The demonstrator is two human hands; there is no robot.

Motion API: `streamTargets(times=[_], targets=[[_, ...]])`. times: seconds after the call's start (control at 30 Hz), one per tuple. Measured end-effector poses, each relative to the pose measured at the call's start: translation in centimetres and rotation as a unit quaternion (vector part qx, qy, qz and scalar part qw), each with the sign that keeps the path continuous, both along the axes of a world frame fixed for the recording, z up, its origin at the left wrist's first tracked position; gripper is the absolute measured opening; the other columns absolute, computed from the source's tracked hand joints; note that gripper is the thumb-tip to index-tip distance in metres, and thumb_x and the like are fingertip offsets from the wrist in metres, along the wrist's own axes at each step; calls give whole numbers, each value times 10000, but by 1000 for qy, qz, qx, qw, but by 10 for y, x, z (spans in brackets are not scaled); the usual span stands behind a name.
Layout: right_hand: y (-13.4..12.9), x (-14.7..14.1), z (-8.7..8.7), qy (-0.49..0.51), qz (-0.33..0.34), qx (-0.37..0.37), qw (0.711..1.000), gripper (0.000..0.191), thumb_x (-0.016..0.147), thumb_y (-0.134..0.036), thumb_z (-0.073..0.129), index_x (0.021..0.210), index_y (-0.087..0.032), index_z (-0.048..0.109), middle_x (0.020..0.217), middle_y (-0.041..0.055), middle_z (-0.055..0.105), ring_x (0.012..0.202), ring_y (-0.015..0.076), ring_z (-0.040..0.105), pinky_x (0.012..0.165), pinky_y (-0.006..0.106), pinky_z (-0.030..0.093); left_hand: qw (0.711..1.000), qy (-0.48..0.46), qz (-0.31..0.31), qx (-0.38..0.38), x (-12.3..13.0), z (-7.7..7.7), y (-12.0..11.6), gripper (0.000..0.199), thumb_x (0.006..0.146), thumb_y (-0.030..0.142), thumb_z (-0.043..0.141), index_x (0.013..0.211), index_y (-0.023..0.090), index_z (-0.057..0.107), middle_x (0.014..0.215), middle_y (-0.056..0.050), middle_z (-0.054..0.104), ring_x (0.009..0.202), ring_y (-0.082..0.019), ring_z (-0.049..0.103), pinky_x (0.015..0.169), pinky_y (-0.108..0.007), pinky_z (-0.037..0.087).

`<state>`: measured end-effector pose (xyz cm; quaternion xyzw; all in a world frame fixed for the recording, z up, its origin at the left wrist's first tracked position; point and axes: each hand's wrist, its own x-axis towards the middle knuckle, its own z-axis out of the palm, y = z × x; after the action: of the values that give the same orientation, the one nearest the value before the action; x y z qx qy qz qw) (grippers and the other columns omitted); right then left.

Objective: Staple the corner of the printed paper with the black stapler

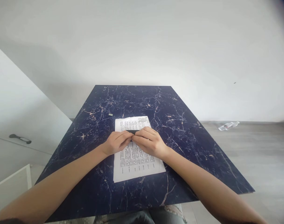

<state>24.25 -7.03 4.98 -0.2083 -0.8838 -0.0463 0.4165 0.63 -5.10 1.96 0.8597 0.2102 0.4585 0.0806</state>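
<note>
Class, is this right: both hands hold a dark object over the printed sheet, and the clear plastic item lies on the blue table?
No: the head view shows the clear plastic item on the floor, not the blue table. The left hand and right hand hold a dark object over the printed sheet.

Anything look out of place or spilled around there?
A crumpled-looking clear plastic item lies on the floor by the wall, like dropped litter. A small dark mark interrupts the wall's pale surface. I see no spill.
</note>
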Motion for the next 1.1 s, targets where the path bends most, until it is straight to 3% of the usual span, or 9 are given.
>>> streamTargets(times=[0.3,0.4,0.5,0.57,0.67,0.73,0.8,0.97,1.1], targets=[[1,5,2,-17,-58,6,998,264,964,-71,598,1068,-275,729,1005,14,792,842,186,697,710,362,534,1000,13,23,-12,-4,-4,1,259,956,296,618,1187,251,725,849,-43,782,673,-182,714,628,-300,583],[22,24,4,53,-137,-39,988,245,962,-95,578,990,-269,748,959,14,794,861,196,704,766,366,549,991,-43,123,18,-12,-3,7,231,966,262,578,1166,241,693,815,-29,735,604,-151,629,607,-284,527],[57,68,-2,164,-266,-131,941,151,920,-194,632,948,-226,777,905,39,792,825,214,717,795,364,565,968,-45,245,-3,-26,2,25,187,977,256,546,1058,226,712,903,-70,709,758,-197,648,766,-343,542],[81,108,-12,233,-352,-210,882,128,851,-245,676,886,-197,789,819,46,788,745,217,723,781,351,570,945,16,325,-33,-39,5,41,222,975,261,529,1037,215,736,1065,-128,697,1021,-291,660,979,-465,509],[104,165,-28,287,-463,-292,786,146,749,-272,728,827,-177,807,769,66,787,716,235,726,735,336,553,906,90,402,-95,-61,2,64,390,964,244,484,1291,191,692,1442,-207,566,1363,-409,513,1140,-618,378],[112,190,-38,294,-509,-315,745,170,707,-268,742,817,-163,818,744,84,784,655,238,704,691,346,534,905,131,378,-141,-73,-5,74,474,970,231,447,1406,206,631,1575,-190,478,1474,-401,422,1183,-631,335],[115,202,-44,296,-529,-315,731,186,690,-271,752,812,-150,823,743,106,784,647,245,697,682,355,525,905,165,355,-168,-80,-12,80,479,985,229,418,1413,228,633,1590,-156,495,1506,-384,392,1201,-654,300],[121,201,-52,295,-516,-324,736,257,709,-359,757,848,-155,828,777,112,795,644,251,701,637,349,531,910,197,330,-157,-82,-14,81,401,990,253,422,1247,191,723,1335,-147,702,1274,-342,603,1138,-559,424],[124,200,-53,288,-502,-325,748,265,714,-369,744,866,-168,825,832,108,807,754,271,732,684,347,555,912,230,316,-124,-80,-8,78,362,989,246,410,1115,167,740,1178,-167,731,1119,-346,638,1058,-522,478]])
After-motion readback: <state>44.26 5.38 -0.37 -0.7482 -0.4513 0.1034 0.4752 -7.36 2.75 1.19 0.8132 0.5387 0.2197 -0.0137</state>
